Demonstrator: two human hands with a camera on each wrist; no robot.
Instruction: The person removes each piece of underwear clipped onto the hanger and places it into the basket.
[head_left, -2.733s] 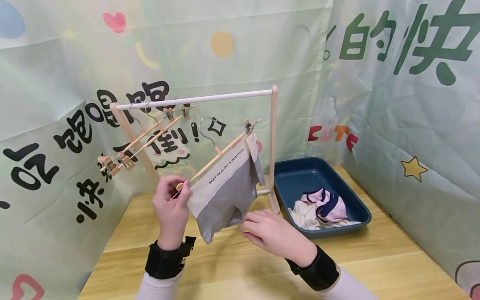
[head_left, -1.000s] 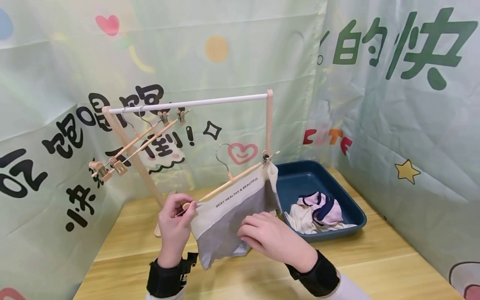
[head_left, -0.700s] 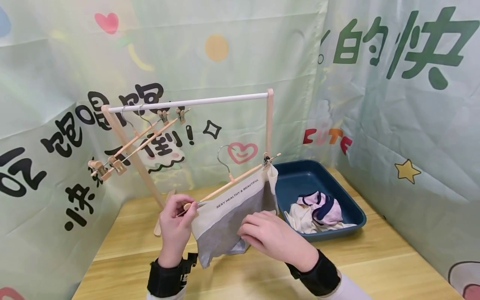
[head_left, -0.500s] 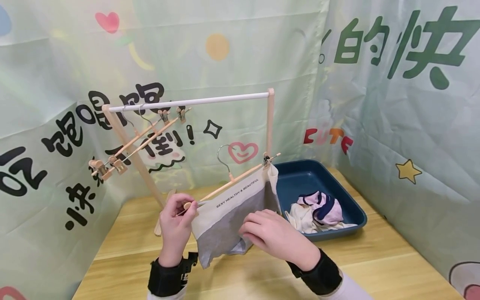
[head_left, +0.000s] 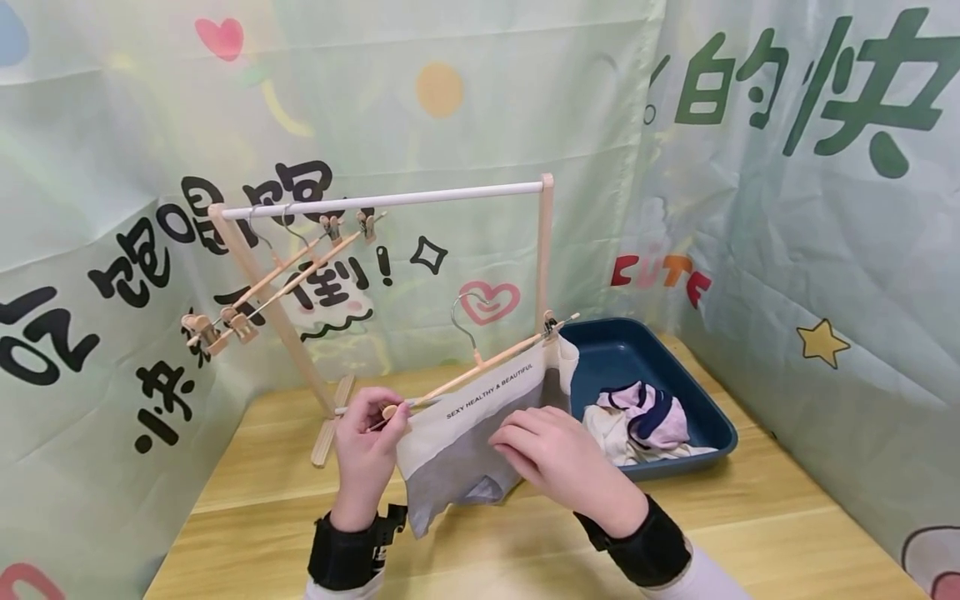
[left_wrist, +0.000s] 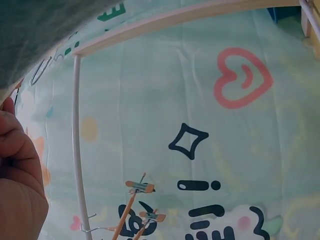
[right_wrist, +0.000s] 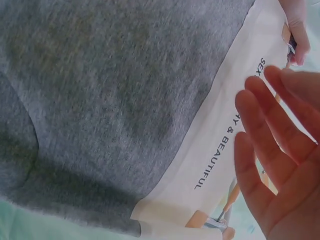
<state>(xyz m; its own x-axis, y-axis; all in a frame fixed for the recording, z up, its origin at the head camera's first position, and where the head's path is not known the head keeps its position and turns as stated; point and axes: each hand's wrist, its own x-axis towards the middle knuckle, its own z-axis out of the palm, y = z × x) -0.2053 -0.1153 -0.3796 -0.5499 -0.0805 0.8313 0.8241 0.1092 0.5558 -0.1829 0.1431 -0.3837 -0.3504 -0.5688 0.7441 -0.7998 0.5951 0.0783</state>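
Note:
My left hand (head_left: 365,454) pinches the near-end clip of a wooden clip hanger (head_left: 480,364) with a metal hook. Grey underpants (head_left: 453,462) with a cream printed waistband hang from it; the far clip (head_left: 551,323) grips the waistband's other end. Raised in front of the cloth is my right hand (head_left: 555,454), its fingers loosely bent. The right wrist view shows these fingers (right_wrist: 267,155) apart and holding nothing, close to the waistband. In the left wrist view, part of my left hand (left_wrist: 20,175) appears at the edge, its grip hidden.
Behind the hands stands a wooden rack with a white rail (head_left: 442,195). Two bare clip hangers (head_left: 300,275) hang at its left end. A dark blue tray (head_left: 708,400) at the right contains crumpled pink-and-navy cloth (head_left: 660,417) and cream cloth (head_left: 607,429).
Since the earliest frame, my left hand has lowered the hanger and underpants and moved them right. My right hand has gone from the garment's lower edge to in front of it.

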